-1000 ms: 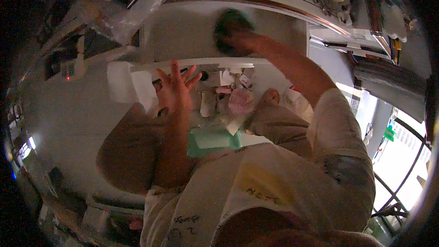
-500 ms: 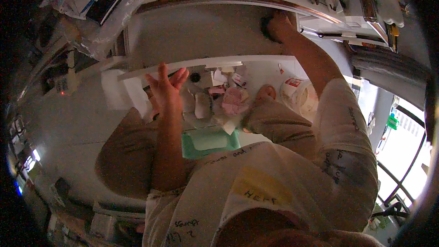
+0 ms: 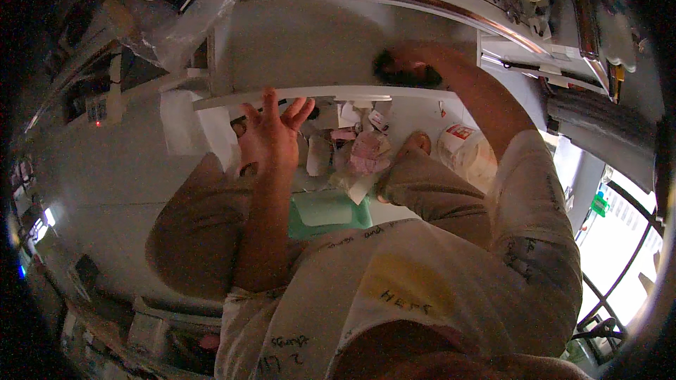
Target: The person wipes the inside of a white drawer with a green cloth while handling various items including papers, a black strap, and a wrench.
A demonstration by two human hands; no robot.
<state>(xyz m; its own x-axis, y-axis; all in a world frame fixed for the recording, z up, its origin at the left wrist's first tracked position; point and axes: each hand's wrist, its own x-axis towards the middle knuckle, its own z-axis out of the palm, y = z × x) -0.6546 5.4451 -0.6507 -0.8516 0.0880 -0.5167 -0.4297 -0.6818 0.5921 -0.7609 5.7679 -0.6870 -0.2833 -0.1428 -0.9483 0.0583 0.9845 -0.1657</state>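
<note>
My right hand [image 3: 417, 58] reaches into the pale, shallow drawer [image 3: 296, 42] and is closed round a dark, fuzzy-edged thing [image 3: 384, 65] that looks like a brush. It rests on or just over the drawer bottom, near the front edge at the right; shadow blurs its shape. My left hand [image 3: 276, 130] is raised at the drawer's front panel [image 3: 338, 91], fingers spread and nothing in it. The fingertips overlap the panel; whether they press on it I cannot tell.
On the floor below the drawer lie crumpled papers and a pink wrapper [image 3: 370, 153], beside a green tray [image 3: 331, 217]. A white tub [image 3: 465, 151] stands right of my foot. Clear plastic sheeting [image 3: 190, 24] hangs at the far left, and a cluttered surface runs above the drawer.
My right hand has moved the dark thing from the drawer's far right corner toward its front edge and leftward. My left hand stays spread at the panel. The whole view has shifted slightly.
</note>
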